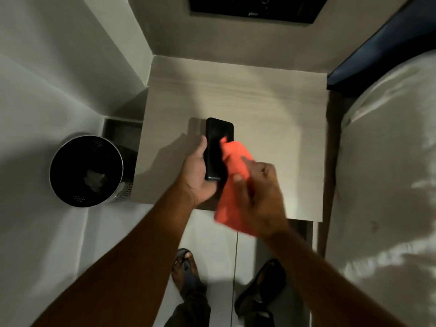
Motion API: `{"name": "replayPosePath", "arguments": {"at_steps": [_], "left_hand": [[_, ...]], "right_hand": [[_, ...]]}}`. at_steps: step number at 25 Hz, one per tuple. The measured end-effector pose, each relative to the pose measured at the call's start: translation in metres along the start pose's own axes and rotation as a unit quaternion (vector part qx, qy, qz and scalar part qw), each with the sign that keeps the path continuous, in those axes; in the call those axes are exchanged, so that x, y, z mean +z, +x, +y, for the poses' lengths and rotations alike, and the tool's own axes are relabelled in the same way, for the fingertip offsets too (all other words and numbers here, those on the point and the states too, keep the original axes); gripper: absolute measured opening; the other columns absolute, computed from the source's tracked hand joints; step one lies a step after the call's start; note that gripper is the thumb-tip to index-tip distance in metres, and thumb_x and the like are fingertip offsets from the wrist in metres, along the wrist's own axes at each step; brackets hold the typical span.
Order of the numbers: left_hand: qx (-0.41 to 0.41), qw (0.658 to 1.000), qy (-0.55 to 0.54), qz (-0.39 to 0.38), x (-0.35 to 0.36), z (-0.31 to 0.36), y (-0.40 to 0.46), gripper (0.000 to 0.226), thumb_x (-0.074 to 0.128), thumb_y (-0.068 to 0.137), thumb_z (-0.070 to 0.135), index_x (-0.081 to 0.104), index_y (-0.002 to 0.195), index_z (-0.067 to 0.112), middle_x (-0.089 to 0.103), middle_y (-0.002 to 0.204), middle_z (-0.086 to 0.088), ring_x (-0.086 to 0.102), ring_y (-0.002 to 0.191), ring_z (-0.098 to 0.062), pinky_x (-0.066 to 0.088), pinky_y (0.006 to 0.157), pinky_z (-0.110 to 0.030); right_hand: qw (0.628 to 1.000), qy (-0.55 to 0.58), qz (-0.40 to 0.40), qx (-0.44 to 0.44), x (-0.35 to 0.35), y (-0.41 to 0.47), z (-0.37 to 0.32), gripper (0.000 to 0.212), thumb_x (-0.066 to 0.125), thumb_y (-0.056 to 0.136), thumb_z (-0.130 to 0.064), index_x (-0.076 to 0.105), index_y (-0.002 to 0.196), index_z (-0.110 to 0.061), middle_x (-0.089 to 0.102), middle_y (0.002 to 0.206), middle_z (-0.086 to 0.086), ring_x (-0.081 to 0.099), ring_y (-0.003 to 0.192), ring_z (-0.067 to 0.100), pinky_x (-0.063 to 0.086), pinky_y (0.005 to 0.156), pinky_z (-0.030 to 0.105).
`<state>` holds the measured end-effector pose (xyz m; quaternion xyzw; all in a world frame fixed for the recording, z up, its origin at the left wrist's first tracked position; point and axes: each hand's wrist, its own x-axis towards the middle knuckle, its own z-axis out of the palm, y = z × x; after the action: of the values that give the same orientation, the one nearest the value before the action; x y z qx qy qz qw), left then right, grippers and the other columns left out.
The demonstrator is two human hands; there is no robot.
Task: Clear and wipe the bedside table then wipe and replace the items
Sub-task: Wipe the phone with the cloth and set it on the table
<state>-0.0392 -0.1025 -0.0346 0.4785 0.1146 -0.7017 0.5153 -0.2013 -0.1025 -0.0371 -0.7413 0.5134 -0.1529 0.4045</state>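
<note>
A black phone (216, 140) is held screen-up above the pale wooden bedside table (259, 107). My left hand (197, 175) grips the phone's lower end from the left. My right hand (260, 197) is closed on an orange cloth (236, 161), whose upper tip lies on the phone's screen. The cloth hangs down past the table's front edge. Nothing else rests on the tabletop.
A round black waste bin (86, 171) with a metal rim stands on the floor left of the table. A bed with white bedding (387, 185) borders the table on the right. Walls close in behind and to the left. My feet in sandals (188, 274) are on the tiled floor.
</note>
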Motion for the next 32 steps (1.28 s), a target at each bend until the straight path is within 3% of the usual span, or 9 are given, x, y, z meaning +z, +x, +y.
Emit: {"name": "replayPosePath", "arguments": {"at_steps": [3,7,14,17,21,23,26,28,32], "left_hand": [[0.012,0.999,0.025,0.018,0.001,-0.023,0.002,0.041,0.030,0.108,0.022,0.063,0.096,0.001,0.072,0.082,0.001,0.068,0.081,-0.014,0.057,0.073,-0.020],[-0.009,0.998,-0.009,-0.055,0.007,-0.048,-0.004,0.053,0.032,0.106,0.047,0.060,0.138,0.015,0.069,0.131,-0.010,0.068,0.116,-0.023,0.056,0.095,-0.037],[0.001,1.000,-0.027,0.011,0.004,-0.024,0.000,0.060,0.038,0.100,0.055,0.070,0.104,0.004,0.071,0.101,-0.017,0.067,0.097,-0.031,0.054,0.091,-0.042],[-0.012,1.000,-0.010,-0.017,0.010,-0.059,-0.011,0.049,0.041,0.101,0.041,0.075,0.116,0.009,0.070,0.123,-0.022,0.069,0.110,-0.034,0.058,0.093,-0.043],[0.011,0.998,-0.043,-0.037,0.011,-0.048,0.000,0.052,0.034,0.105,0.039,0.055,0.142,0.009,0.059,0.140,-0.023,0.055,0.129,-0.036,0.039,0.115,-0.049],[0.019,0.999,-0.036,-0.014,0.008,-0.022,0.006,0.057,0.033,0.105,0.045,0.059,0.135,0.004,0.067,0.125,-0.020,0.067,0.114,-0.030,0.053,0.100,-0.039],[0.028,0.999,0.026,0.004,-0.004,0.006,0.007,0.057,0.048,0.095,0.057,0.070,0.112,0.007,0.073,0.098,-0.015,0.070,0.083,-0.026,0.058,0.078,-0.034],[0.080,0.987,0.136,0.014,-0.015,0.027,0.005,0.042,0.072,0.081,0.046,0.070,0.106,0.011,0.070,0.092,-0.012,0.066,0.079,-0.024,0.056,0.073,-0.034],[0.175,0.884,0.419,0.115,-0.035,0.077,0.010,0.067,0.098,0.057,0.021,0.064,0.114,0.016,0.072,0.102,-0.003,0.071,0.092,-0.019,0.062,0.073,-0.031]], "right_hand": [[0.993,-0.089,-0.006,-0.073,0.018,0.000,-0.025,0.052,0.038,0.101,-0.053,0.044,0.148,-0.032,0.049,0.126,0.010,0.052,0.108,0.025,0.047,0.092,0.039],[0.992,-0.104,0.053,0.042,-0.006,0.084,-0.023,0.046,0.047,0.103,-0.038,0.050,0.147,-0.025,0.052,0.125,0.017,0.049,0.116,0.037,0.038,0.101,0.045],[0.989,-0.121,-0.087,-0.020,0.004,-0.030,-0.022,0.056,0.022,0.099,-0.062,0.027,0.151,-0.042,0.041,0.140,0.011,0.044,0.122,0.031,0.040,0.103,0.047],[0.990,-0.138,0.013,0.014,-0.002,0.045,-0.022,0.049,0.037,0.103,-0.046,0.045,0.149,-0.030,0.051,0.128,0.017,0.050,0.114,0.034,0.039,0.097,0.044],[0.992,-0.118,0.019,0.049,0.007,0.076,-0.031,0.047,0.044,0.103,-0.040,0.045,0.150,-0.030,0.050,0.129,0.015,0.048,0.117,0.034,0.040,0.102,0.043],[0.996,-0.090,-0.003,-0.008,0.015,0.037,-0.036,0.047,0.041,0.104,-0.044,0.043,0.149,-0.031,0.049,0.124,0.014,0.052,0.107,0.029,0.051,0.092,0.043],[0.989,-0.105,-0.103,-0.023,0.008,-0.009,-0.015,0.056,0.023,0.098,-0.059,0.027,0.151,-0.040,0.044,0.133,0.013,0.055,0.107,0.027,0.057,0.088,0.042],[0.984,-0.152,-0.091,0.016,-0.005,-0.009,0.010,0.060,0.027,0.097,-0.060,0.027,0.153,-0.040,0.042,0.138,0.018,0.056,0.111,0.036,0.055,0.092,0.046],[0.953,-0.286,0.001,0.103,-0.019,0.025,0.032,0.059,0.045,0.099,-0.052,0.038,0.152,-0.027,0.042,0.143,0.022,0.042,0.126,0.043,0.037,0.104,0.053]]}}
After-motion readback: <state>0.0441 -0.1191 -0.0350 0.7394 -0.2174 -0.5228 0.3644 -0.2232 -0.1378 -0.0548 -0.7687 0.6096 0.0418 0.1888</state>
